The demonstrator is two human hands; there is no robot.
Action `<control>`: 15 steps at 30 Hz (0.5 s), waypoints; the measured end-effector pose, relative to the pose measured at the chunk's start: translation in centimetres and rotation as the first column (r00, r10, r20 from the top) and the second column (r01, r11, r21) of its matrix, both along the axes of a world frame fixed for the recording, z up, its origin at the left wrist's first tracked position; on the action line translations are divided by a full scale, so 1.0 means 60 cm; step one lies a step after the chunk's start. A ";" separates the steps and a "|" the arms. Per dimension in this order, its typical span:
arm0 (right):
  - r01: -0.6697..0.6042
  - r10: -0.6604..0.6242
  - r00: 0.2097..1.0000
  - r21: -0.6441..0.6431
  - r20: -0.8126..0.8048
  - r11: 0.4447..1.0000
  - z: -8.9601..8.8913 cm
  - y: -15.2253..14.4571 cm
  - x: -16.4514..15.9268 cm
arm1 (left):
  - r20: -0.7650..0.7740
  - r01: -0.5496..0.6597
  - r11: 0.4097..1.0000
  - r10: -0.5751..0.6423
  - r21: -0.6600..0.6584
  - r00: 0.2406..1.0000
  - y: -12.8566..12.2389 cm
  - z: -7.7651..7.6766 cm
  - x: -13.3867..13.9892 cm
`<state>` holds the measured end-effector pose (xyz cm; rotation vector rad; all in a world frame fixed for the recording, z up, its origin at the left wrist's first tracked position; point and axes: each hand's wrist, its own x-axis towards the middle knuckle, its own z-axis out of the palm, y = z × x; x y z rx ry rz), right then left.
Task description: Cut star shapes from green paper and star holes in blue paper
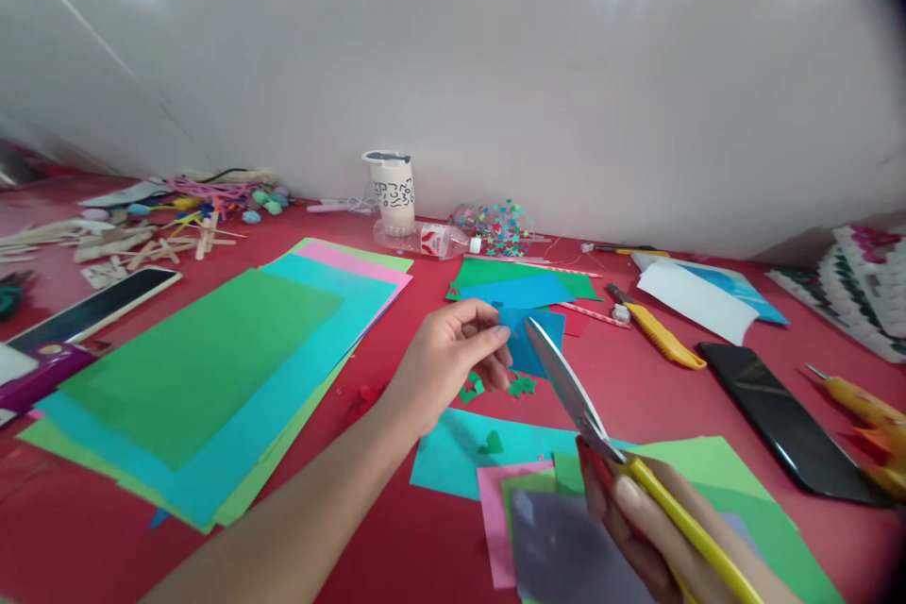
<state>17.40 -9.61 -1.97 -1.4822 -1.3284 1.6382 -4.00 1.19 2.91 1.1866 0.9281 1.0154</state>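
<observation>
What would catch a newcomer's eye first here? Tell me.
Probably the scissors in the right hand, right of centre, at the blue paper pinched in the left hand. Then the broad stack of coloured sheets on the left of the red table.

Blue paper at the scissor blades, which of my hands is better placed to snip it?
Your right hand, most likely: it holds the scissors, which overlap the blue paper in this view. Your left hand pinches that paper's edge, so it seems better suited to steadying it.
</observation>
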 end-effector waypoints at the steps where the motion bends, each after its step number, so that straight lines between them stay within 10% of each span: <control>1: 0.000 0.000 1.000 0.003 0.003 1.000 0.001 0.002 -0.001 | 0.002 -0.008 1.000 0.008 -0.009 1.000 0.001 0.001 -0.001; 15: -0.038 0.028 0.991 0.072 0.128 0.997 0.010 0.002 -0.003 | -0.081 0.052 0.998 -0.049 0.034 0.996 0.000 0.001 -0.005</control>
